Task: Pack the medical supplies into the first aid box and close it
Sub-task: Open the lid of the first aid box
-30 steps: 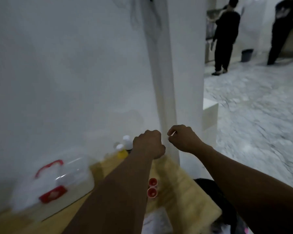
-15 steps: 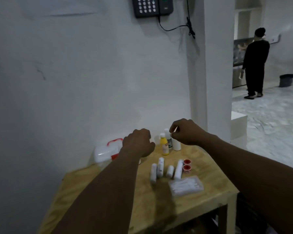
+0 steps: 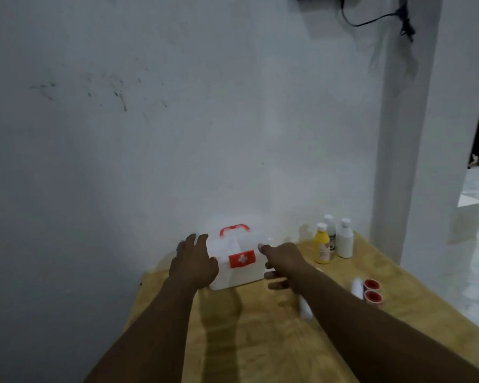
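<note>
White wall (image 3: 177, 134) backs wooden bench (image 3: 260, 341). First aid box (image 3: 239, 259) sits at bench's rear, against wall, lid down. Prob. light, stiff, smooth plastic, so grab both ends or red handle (image 3: 234, 229). Left hand (image 3: 194, 266) & right hand (image 3: 282, 265) flank it, arms outstretched, fingers (image 3: 197, 241) spread, grasping nothing; contact unclear.

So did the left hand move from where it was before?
Yes. The left hand was a fist by the right end of the first aid box; now it has opened and reaches its left end.
</note>
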Demonstrator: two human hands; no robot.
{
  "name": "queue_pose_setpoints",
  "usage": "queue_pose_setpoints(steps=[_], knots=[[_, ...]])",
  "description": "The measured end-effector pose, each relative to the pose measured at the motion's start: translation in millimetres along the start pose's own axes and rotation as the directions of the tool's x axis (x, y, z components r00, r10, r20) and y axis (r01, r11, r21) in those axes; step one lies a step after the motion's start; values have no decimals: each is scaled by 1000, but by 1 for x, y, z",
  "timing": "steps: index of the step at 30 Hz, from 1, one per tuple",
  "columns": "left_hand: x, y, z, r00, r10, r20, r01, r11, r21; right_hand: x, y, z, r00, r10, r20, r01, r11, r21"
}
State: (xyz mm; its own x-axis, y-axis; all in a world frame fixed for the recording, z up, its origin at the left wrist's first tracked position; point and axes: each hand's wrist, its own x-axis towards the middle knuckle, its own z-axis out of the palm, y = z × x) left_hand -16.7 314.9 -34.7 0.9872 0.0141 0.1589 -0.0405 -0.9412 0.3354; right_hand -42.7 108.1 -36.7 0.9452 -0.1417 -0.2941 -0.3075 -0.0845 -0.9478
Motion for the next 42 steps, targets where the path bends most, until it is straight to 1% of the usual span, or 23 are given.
queue_pose_setpoints(steps=[2,4,7,9,11,15,19,22,24,28,32,38,40,42], knots=[[17,-11,8,1000,-3,13,3,1000,-22,14,7,23,995,97,19,-99,983,153],[26,-17,16,999,16,28,-14,998,-61,26,10,41,988,151,37,-155,951,266],[23,-18,26,999,28,-22,-30,996,-87,40,9,60,978,207,39,-206,905,371],[17,-17,27,997,41,-69,-44,998,-45,46,7,67,977,211,13,-199,901,385],[10,-18,24,994,63,-85,-63,998,-4,48,6,67,979,202,-3,-187,911,368],[-9,-14,17,989,121,-87,-120,993,15,39,6,51,982,189,29,-189,933,306],[-34,-5,16,982,123,-140,-124,992,-1,29,12,26,971,193,140,-226,932,283],[-50,-1,23,980,106,-168,-122,989,-86,20,21,16,952,197,233,-261,922,286],[-57,3,27,982,91,-164,-114,984,-134,14,26,13,947,187,261,-264,917,299],[-65,6,30,980,78,-186,-100,988,-114,6,33,11,953,158,258,-249,893,374],[-69,10,33,981,40,-189,-61,992,-109,4,38,10,963,138,232,-221,897,383],[-69,9,36,980,34,-197,-55,993,-101,2,39,12,973,130,193,-198,899,390],[-69,9,37,978,38,-205,-58,994,-95,0,37,14,977,123,172,-188,877,443],[-69,9,38,975,47,-219,-71,992,-101,-2,32,17,987,115,115,-158,847,508]])
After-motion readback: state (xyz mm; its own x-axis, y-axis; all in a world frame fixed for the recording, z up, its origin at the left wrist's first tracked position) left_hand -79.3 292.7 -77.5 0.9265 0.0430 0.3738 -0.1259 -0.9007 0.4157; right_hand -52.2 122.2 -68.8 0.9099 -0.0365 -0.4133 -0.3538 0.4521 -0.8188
